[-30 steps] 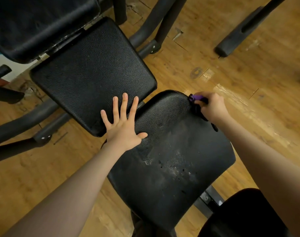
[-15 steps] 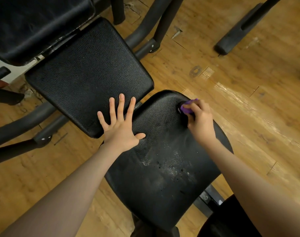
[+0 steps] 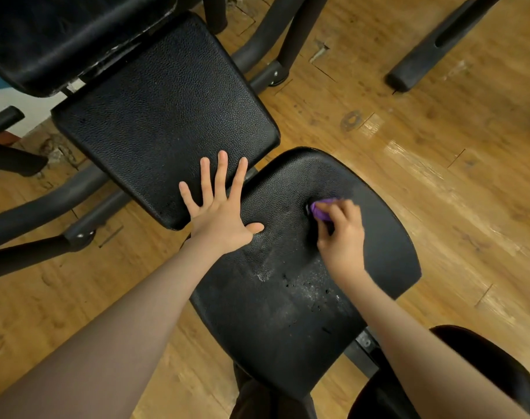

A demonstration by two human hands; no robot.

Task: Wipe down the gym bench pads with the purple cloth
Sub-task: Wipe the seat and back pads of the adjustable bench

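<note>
Landmark: seat pad [image 3: 288, 297], black, rounded, lower centre of view.

Frame tubes [image 3: 43, 207], dark metal, lie on the wood floor [image 3: 439, 207] left of the seat pad.

Back pad [image 3: 155, 116], black and textured, sits up-left of the seat pad, a narrow gap between the two. A further black pad [image 3: 61, 34] lies beyond it, at the top left corner.

Left hand [image 3: 220, 213]: grip spread, fingers straight and fanned. The fingers rest on the near corner of the back pad; the thumb lies on the seat pad's left edge. The hand bridges the gap.

Seat pad surface: pale dusty smears and small dark specks near its centre, below both hands.

Right hand [image 3: 341, 234]: grip curled, pinching the cloth [image 3: 321, 210]. The cloth is purple, bunched, and pressed onto the seat pad's upper middle, showing just past the fingertips. This hand is motion-blurred.

A dark bar [image 3: 439, 46] lies on the floor up-right of the seat pad, well apart. A dark rounded object [image 3: 484, 373] sits at the seat pad's lower right; what it is cannot be told.
</note>
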